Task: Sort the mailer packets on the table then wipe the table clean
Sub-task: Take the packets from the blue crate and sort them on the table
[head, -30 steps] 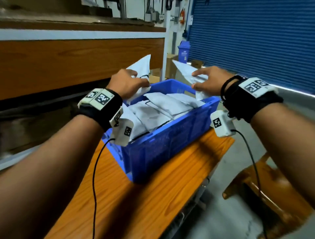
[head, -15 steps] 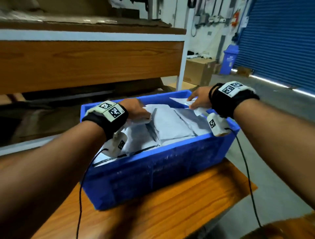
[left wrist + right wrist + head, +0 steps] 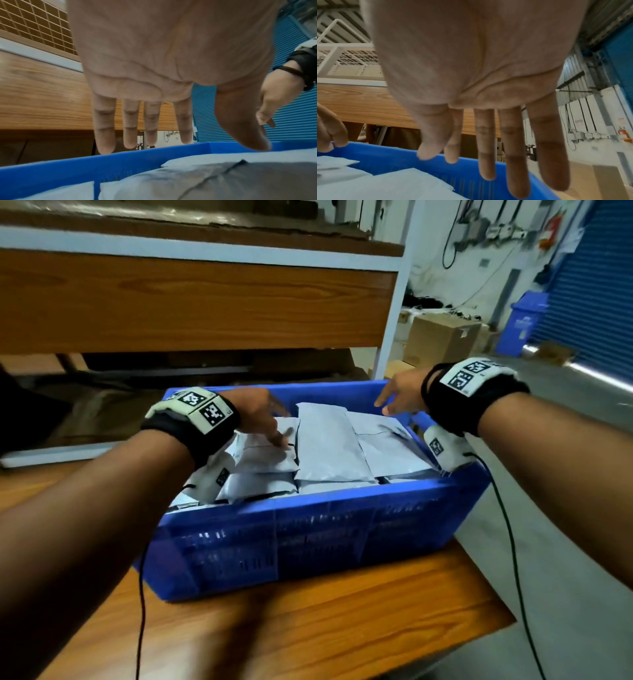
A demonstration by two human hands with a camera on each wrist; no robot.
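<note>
Left hand (image 3: pixel 260 414) hovers flat with fingers straight over the grey mailer packets (image 3: pixel 329 446) piled in the blue crate (image 3: pixel 308 535) on the wooden table (image 3: pixel 308 628), right hand (image 3: pixel 399 397) spread loose, no readable labels anywhere.

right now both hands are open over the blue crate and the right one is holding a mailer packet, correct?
Not quite. The right hand holds nothing: the right wrist view shows its fingers straight and empty above the blue crate. The left hand is open too, over the mailer packets.
</note>
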